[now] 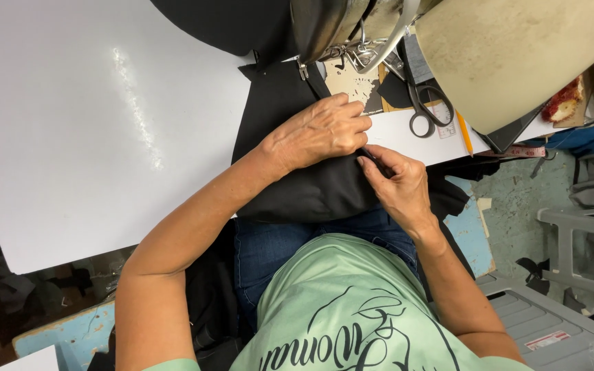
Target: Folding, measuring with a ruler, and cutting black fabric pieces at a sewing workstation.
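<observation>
While the left hand [321, 130] presses flat on the black fabric [311, 185] below the sewing machine [352, 27], the right hand [397, 182] pinches its edge — seemingly a seam — beside the scissors [424, 103].

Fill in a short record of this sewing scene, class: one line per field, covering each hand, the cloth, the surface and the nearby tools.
Left hand: left hand lies flat on the black fabric, pressing it down.
Right hand: right hand pinches the fabric's edge between the fingertips.
Fabric: black, spread from the white table to the person's lap.
Machine: sewing machine above the hands.
Tools: scissors and a pencil to the right of the hands.
</observation>
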